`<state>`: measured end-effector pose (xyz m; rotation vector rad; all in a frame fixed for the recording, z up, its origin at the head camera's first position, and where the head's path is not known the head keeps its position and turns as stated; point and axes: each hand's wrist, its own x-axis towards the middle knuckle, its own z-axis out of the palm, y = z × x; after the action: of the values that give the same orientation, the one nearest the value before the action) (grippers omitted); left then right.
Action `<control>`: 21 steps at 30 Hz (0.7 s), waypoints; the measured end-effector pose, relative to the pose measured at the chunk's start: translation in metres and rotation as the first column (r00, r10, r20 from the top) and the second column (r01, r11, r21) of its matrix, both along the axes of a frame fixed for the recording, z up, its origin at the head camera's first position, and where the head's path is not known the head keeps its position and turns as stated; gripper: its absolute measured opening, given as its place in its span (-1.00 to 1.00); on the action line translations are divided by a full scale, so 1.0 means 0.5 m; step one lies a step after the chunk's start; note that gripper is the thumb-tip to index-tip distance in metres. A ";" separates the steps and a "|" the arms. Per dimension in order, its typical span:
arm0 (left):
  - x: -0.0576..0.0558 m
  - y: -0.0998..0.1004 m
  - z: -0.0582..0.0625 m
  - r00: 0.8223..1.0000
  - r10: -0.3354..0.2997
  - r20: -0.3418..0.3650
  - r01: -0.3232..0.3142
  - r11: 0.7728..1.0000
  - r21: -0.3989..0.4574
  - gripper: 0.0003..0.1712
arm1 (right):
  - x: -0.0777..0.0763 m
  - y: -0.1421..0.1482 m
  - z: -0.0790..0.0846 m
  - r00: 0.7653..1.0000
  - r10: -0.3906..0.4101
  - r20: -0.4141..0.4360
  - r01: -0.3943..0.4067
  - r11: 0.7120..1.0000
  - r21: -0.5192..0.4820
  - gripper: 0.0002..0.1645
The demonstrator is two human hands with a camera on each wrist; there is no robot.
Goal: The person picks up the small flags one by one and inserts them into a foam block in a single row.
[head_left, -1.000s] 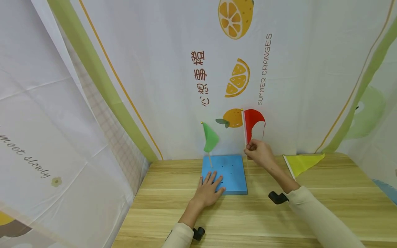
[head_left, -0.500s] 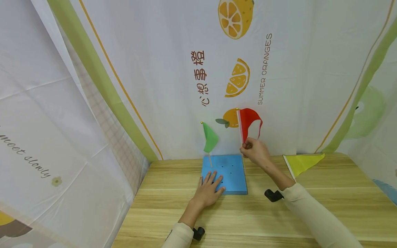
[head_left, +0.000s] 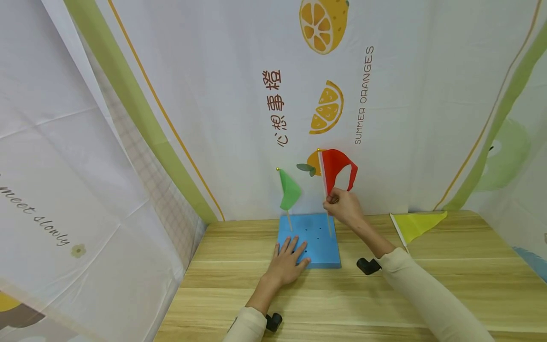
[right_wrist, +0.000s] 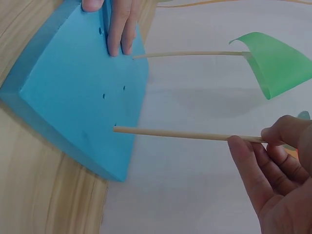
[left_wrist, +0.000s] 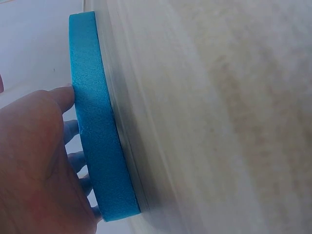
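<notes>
Between thumb and fingers my right hand [head_left: 345,206] pinches the thin wooden stick of a red flag [head_left: 334,167], held upright over the right part of a blue foam block [head_left: 322,251]. In the right wrist view the stick's lower end [right_wrist: 117,129] is right at a small hole near the block's edge. My left hand [head_left: 287,264] lies spread on the block's near left part, fingers straight, pressing its top. A green flag [head_left: 290,192] stands in the block's back left, its stick in the foam. Several small holes dot the top.
A yellow triangular flag [head_left: 416,225] on its stick lies on the wooden table [head_left: 239,270] to the right, near the back edge. Behind the table hangs a white cloth [head_left: 231,118] printed with oranges. Dark wrist-camera mounts [head_left: 367,266] show at both forearms.
My right hand has moved left with the red flag, from beside the block to over it. The left hand, the green flag and the yellow flag have stayed in place.
</notes>
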<state>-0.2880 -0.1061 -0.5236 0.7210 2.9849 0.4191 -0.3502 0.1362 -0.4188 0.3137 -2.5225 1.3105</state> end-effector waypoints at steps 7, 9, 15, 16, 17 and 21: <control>0.000 0.000 0.001 1.000 0.003 -0.002 -0.003 1.000 -0.003 -0.28 | -0.009 -0.017 0.001 1.000 0.003 0.002 -0.003 1.000 -0.004 -0.86; 0.000 -0.001 0.000 1.000 0.002 -0.004 -0.002 1.000 -0.004 -0.28 | -0.011 -0.021 0.001 1.000 0.007 -0.002 -0.007 1.000 -0.003 -0.85; -0.001 -0.002 -0.003 1.000 0.001 0.001 -0.001 1.000 -0.003 -0.28 | -0.017 -0.036 0.000 1.000 0.003 -0.006 -0.003 1.000 -0.013 -0.86; -0.002 -0.002 -0.004 1.000 0.000 0.000 0.000 1.000 -0.003 -0.28 | -0.018 -0.039 0.000 1.000 0.003 -0.008 -0.003 1.000 -0.016 -0.86; -0.002 -0.002 -0.004 1.000 0.001 -0.001 -0.001 1.000 -0.004 -0.28 | -0.019 -0.042 -0.001 1.000 0.003 -0.010 -0.003 1.000 -0.015 -0.87; -0.004 -0.002 -0.005 1.000 0.002 -0.004 -0.002 1.000 -0.006 -0.27 | -0.025 -0.054 -0.003 1.000 -0.002 -0.021 0.002 1.000 -0.011 -0.87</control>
<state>-0.2900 -0.1070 -0.5263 0.7185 2.9893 0.4094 -0.3625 0.1089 -0.4205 0.3212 -2.4969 1.3132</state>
